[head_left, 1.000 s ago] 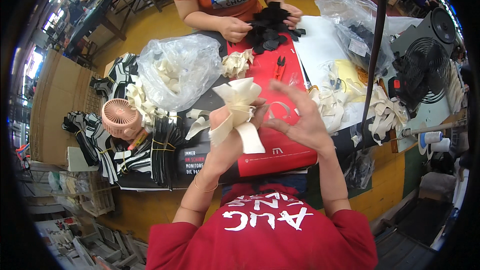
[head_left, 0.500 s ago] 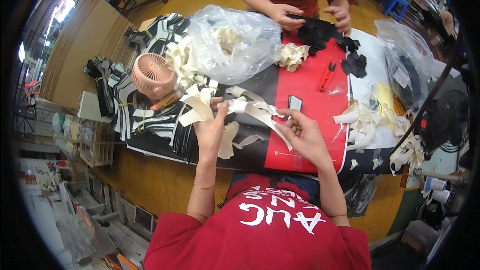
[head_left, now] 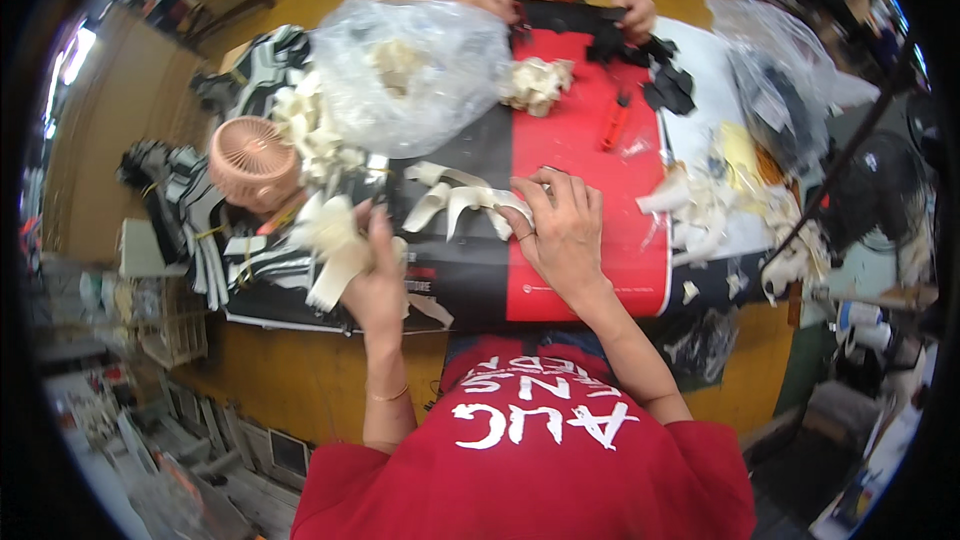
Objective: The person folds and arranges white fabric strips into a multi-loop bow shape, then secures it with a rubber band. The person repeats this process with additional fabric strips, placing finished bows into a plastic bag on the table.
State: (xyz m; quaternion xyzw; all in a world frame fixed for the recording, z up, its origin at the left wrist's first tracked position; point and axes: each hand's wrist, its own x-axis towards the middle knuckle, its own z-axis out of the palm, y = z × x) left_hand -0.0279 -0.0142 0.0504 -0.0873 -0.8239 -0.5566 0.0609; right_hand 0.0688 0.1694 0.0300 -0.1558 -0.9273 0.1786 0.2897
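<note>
My left hand (head_left: pixel 376 275) is closed around a small bunch of cream fabric pieces (head_left: pixel 335 238), slightly blurred, which fan out to its left. The fingers of my right hand (head_left: pixel 567 235) are closed on the right end of some cut cream fabric strips (head_left: pixel 460 200). These curved strips stretch left over the black part of the table cover (head_left: pixel 455 270). Another pale cut piece (head_left: pixel 430 310) lies near the front edge, right of my left wrist.
A clear plastic bag (head_left: pixel 420 105) with cream pieces stands beyond my hands, near a pink fan (head_left: pixel 254 162) and stacked black-and-white pieces (head_left: pixel 205 225). Red snips (head_left: pixel 616 123) lie beyond my right hand. Across the table, a person's hands (head_left: pixel 634 15) handle black pieces (head_left: pixel 670 88).
The view has shifted. My left hand has come away from the strips, keeping its bunch. My right hand has turned back-up over the strips' right end, and they now sit lower, across the cover.
</note>
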